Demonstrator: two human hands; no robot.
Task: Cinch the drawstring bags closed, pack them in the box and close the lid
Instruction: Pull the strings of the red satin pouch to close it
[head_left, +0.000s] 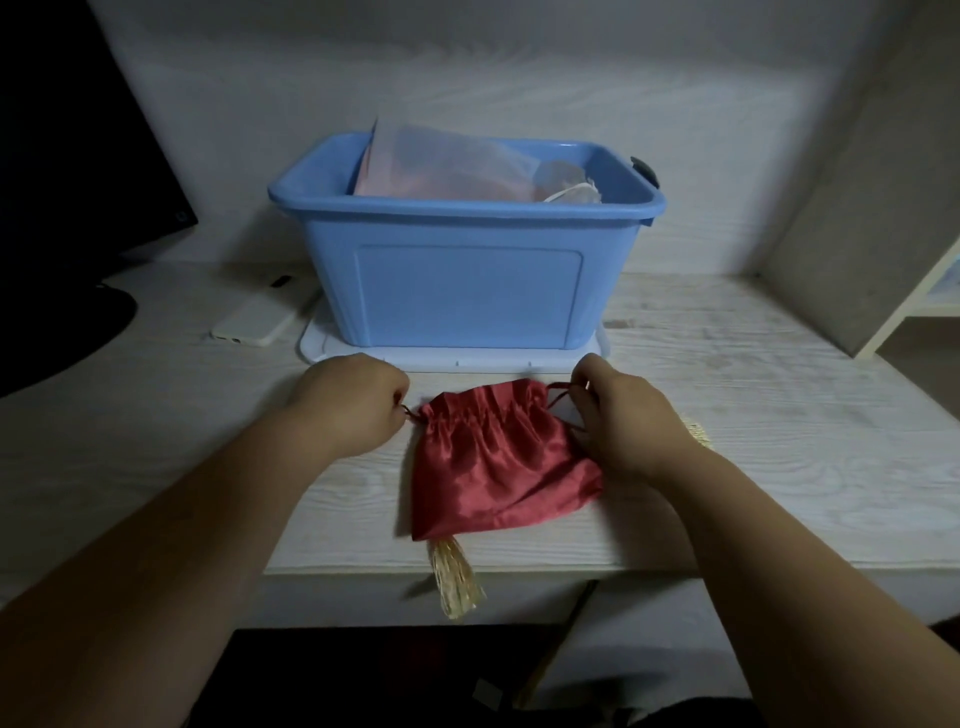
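A red satin drawstring bag (498, 462) lies on the desk near its front edge, its mouth gathered into pleats. A gold tassel (454, 579) hangs from its bottom over the edge. My left hand (353, 402) pinches the dark red cord at the bag's left end. My right hand (621, 415) pinches the cord loop at the right end. Behind the bag stands the blue plastic box (467, 270), lid off, with a sheer pink bag (441, 166) and a grey bag (569, 184) inside. The pale lid (467, 361) lies flat under the box.
A white phone (260, 319) lies left of the box. A dark monitor (78, 145) and its round base stand at far left. Another gold tassel (696, 431) shows behind my right wrist. A shelf unit (914, 301) is at far right.
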